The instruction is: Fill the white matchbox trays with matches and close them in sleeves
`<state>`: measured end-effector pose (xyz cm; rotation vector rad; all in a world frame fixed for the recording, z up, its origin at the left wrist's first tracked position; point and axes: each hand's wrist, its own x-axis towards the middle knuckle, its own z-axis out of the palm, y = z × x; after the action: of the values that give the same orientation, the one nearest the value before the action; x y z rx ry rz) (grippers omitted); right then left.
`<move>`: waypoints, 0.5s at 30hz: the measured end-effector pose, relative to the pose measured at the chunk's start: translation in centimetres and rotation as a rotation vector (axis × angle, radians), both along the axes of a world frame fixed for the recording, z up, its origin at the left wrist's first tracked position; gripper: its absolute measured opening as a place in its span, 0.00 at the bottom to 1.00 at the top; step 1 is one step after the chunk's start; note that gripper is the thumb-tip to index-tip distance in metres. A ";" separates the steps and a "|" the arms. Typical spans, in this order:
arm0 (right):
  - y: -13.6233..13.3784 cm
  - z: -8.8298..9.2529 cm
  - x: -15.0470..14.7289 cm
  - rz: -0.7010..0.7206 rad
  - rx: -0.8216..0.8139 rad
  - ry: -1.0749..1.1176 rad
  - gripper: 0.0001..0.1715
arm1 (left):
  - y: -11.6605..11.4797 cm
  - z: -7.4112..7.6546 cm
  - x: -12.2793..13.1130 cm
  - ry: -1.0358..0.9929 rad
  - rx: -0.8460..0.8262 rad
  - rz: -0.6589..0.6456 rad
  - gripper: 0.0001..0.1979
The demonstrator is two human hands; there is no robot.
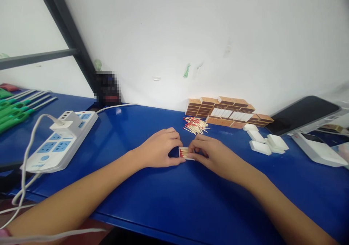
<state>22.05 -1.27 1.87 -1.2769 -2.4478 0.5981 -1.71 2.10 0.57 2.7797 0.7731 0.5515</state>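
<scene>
A small white matchbox tray (193, 159) lies on the blue table between my hands, filled with red-headed matches (185, 153). My left hand (163, 148) grips the tray's left end, thumb on the near side and fingers on the far side. At the right end, the bent fingers of my right hand (209, 148) are closed together on the matches; the fingertips partly cover them. Just beyond the hands is a loose pile of matches (196, 125), heads pointing different ways.
Stacked brown matchboxes (203, 107) line the wall. White trays (260, 147) lie to the right, near a phone-like black screen (305, 114) on a white stand. On the left are a white power strip (54, 143) with cables and green-handled tools (16, 110).
</scene>
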 end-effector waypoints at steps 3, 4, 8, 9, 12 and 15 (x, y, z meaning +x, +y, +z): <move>0.4 -0.2 0.2 -0.021 -0.011 0.016 0.07 | 0.0 0.0 0.0 -0.005 -0.010 0.007 0.16; 0.7 -0.3 0.2 -0.037 0.004 0.029 0.07 | 0.0 0.1 -0.1 -0.004 -0.009 0.011 0.16; 3.3 -1.6 0.5 -0.189 0.155 0.068 0.05 | 0.2 0.4 -0.1 0.023 0.013 0.032 0.16; 4.0 -2.1 0.6 -0.225 0.195 0.067 0.04 | 0.2 0.4 -0.1 0.029 0.018 0.039 0.16; 5.9 -3.3 0.5 -0.247 0.268 0.029 0.08 | 0.5 0.6 -0.3 0.042 0.025 0.066 0.16; 6.6 -4.1 0.3 -0.253 0.318 0.004 0.06 | 0.7 0.6 -0.5 0.047 0.028 0.084 0.16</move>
<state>22.34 5.35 -2.22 -1.4120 -2.2147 0.1378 -2.18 2.78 1.12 2.8061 0.9020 0.5171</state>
